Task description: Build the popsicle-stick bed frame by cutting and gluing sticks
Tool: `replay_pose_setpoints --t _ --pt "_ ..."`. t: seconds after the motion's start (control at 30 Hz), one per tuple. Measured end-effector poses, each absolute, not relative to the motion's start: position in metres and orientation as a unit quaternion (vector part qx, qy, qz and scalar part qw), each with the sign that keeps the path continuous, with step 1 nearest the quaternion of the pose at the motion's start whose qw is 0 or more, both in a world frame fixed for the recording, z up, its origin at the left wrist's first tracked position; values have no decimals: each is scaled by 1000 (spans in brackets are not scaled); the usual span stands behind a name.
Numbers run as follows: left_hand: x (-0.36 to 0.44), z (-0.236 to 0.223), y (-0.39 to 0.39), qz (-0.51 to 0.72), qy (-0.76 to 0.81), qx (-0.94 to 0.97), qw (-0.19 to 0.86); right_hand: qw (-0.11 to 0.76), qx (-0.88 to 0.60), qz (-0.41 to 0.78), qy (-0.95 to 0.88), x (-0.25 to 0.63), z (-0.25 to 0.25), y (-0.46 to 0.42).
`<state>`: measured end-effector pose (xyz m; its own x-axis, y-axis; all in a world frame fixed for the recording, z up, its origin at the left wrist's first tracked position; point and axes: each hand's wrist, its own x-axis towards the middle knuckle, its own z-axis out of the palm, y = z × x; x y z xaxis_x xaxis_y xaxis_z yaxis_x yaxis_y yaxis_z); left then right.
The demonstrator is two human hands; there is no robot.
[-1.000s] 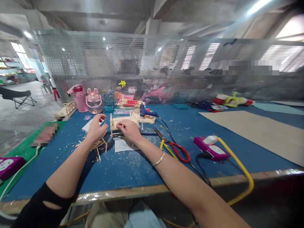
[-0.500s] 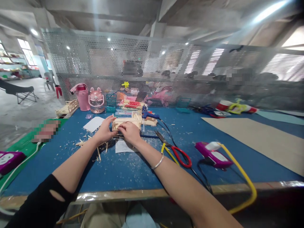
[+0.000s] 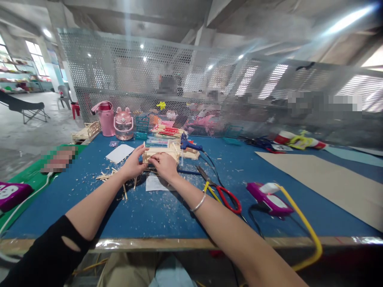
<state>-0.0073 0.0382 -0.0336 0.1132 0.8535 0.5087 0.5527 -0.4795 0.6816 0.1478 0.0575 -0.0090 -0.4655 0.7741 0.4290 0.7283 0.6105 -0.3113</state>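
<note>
A small pale wooden model built of thin sticks (image 3: 164, 150) stands on the blue table mat, between my two hands. My left hand (image 3: 133, 163) is closed around its left end, thumb and fingers on either side of an upright. My right hand (image 3: 165, 166) pinches at the model's front side, and whatever small piece lies between the fingertips is hidden. Just behind and to the right is a blue glue gun (image 3: 189, 144), its nozzle pointing down by the model. Loose wooden sticks (image 3: 125, 190) and a white paper piece (image 3: 154, 183) lie below my hands.
Pliers with red and yellow handles (image 3: 229, 200) lie right of my right forearm. Beyond them is a purple power socket (image 3: 266, 198) with a yellow cable. Pink bottles (image 3: 107, 119), bundled sticks (image 3: 169, 130) and a perforated screen (image 3: 119, 67) stand behind. Brown cardboard (image 3: 329, 179) covers the right side.
The view has shifted slightly. Both hands stay at the model, with only a small movement of the right fingers.
</note>
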Motion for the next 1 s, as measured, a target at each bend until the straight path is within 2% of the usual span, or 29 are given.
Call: replay_pose_setpoints --t 0.5,0.6,0.77,1.0 --pt "-10 -33 37 456 489 724 167 260 -460 38 -848 144 -9 55" --pt "-9 -32 37 481 486 698 211 271 -463 36 -843 144 -11 55" --pt "5 -29 40 579 459 572 356 278 -455 30 -845 145 -13 55" --pt "23 -25 44 625 502 466 374 287 -453 22 -844 144 -16 57"
